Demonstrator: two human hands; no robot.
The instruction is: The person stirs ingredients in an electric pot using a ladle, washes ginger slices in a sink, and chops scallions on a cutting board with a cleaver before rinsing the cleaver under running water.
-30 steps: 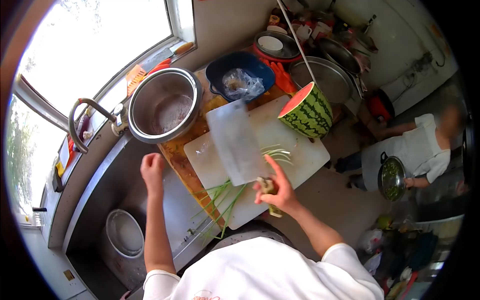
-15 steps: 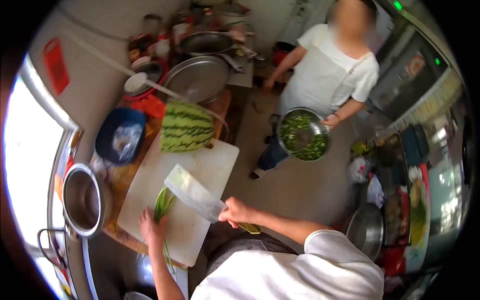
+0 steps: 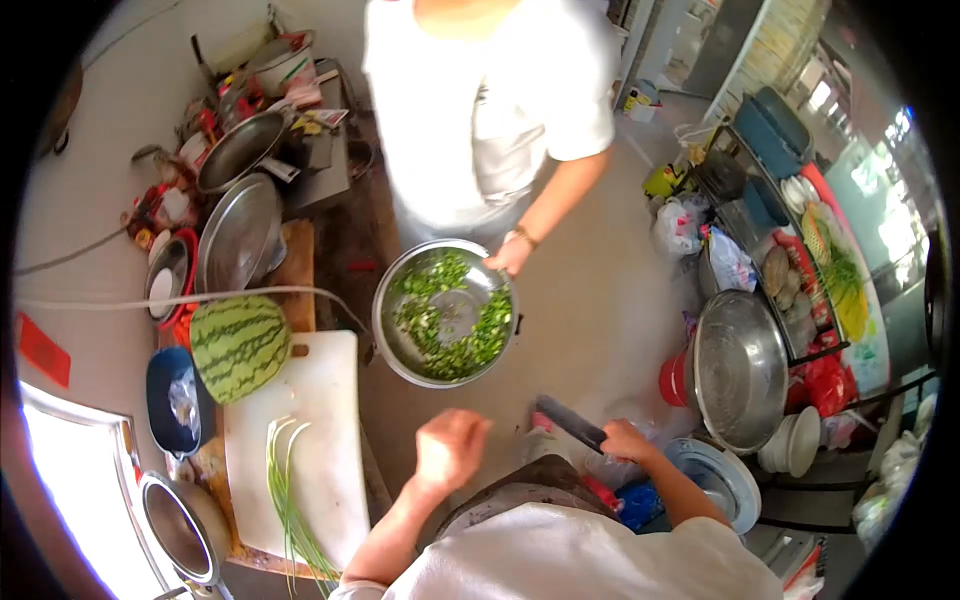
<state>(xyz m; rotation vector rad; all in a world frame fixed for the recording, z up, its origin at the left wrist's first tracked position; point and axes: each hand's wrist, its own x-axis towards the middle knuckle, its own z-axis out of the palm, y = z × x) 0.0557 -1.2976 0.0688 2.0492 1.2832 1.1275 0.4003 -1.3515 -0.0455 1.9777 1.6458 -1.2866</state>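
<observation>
My right hand [image 3: 624, 440] grips a cleaver [image 3: 572, 424], its dark blade pointing left over the floor. In front of my body, my left hand [image 3: 450, 452] is raised with its fingers curled; whatever they hold, if anything, is hidden. Just beyond it is a metal bowl [image 3: 383, 350] containing chopped greens [image 3: 473, 345]. A co-worker's hand [image 3: 513, 254] holds that bowl by the rim. Long green stalks [image 3: 285, 495] lie on the white cutting board [image 3: 335, 400] to my left, apart from both hands. A cut watermelon [image 3: 240, 345] rests at the board's far end.
The co-worker [image 3: 480, 130] stands directly ahead. Beside the board are a blue basin [image 3: 165, 380] and a metal pot [image 3: 150, 490]. Pans [image 3: 240, 235] crowd the far left. To my right are a large steel basin [image 3: 740, 370], a pale tub [image 3: 740, 490] and a loaded rack [image 3: 765, 235].
My left hand has let go of the stalks and moved right, off the board. The cleaver has swung away from the board to my right. The co-worker has come closer with the bowl.
</observation>
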